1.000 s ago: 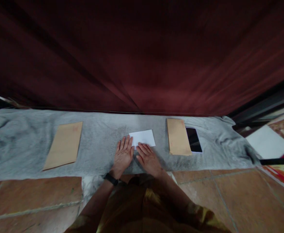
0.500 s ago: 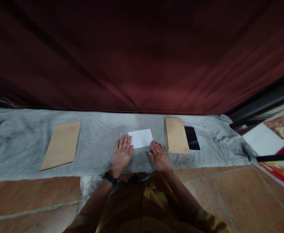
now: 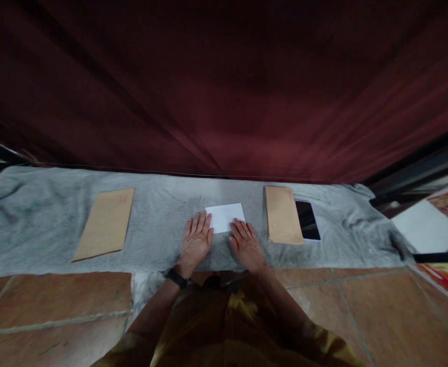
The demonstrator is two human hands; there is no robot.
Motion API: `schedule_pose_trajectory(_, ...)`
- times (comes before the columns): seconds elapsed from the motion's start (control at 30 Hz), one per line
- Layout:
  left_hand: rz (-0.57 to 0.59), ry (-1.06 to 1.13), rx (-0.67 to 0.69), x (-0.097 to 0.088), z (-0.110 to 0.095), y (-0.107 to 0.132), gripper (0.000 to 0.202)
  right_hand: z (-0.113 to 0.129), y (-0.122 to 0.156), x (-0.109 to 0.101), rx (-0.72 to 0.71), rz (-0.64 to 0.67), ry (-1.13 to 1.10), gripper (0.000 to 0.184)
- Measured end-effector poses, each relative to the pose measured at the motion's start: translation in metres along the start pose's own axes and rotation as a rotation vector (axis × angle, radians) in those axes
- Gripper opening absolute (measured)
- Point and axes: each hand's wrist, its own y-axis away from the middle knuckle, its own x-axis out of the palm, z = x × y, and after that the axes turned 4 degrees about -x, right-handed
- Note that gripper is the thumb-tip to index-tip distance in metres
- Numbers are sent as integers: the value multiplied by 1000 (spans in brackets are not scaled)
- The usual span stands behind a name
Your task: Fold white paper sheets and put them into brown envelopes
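Observation:
A white sheet of paper [image 3: 224, 214] lies flat on the grey cloth in front of me. At its left edge rests my left hand [image 3: 196, 243], palm down with fingers stretched out and a dark band on the wrist. My right hand [image 3: 245, 245] is also flat and open, its fingertips lying over the paper's lower right corner. Neither hand grips anything. Brown envelopes flank the paper: one envelope [image 3: 107, 221] far to the left, and a brown envelope or small stack of them [image 3: 284, 214] to the right of my right hand.
A dark-screened phone [image 3: 308, 220] lies against the right envelope. The grey cloth [image 3: 158, 204] covers a long, low surface, with a dark red curtain [image 3: 224, 112] behind it. Tiled floor [image 3: 71, 295] shows in front. White sheet and printed material [image 3: 428, 227] are at the far right.
My right hand has shifted left, so its fingers now overlap the paper's lower right corner. My left hand stays at the left edge. The whole view has turned slightly.

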Motion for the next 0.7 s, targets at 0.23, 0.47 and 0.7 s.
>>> schedule_pose_trajectory(0.23,-56,175,-8,3,-1,10,57,-10,-3,6,56,-73,-71,49)
schedule_pose_trajectory(0.47,-129,409,-133,16,2,-1,51,-24,-34,18,206,-203,-134,52)
schedule_pose_trajectory(0.7,-167,712,-274,12,-2,-6,53,-25,-41,21,255,-242,-281,52)
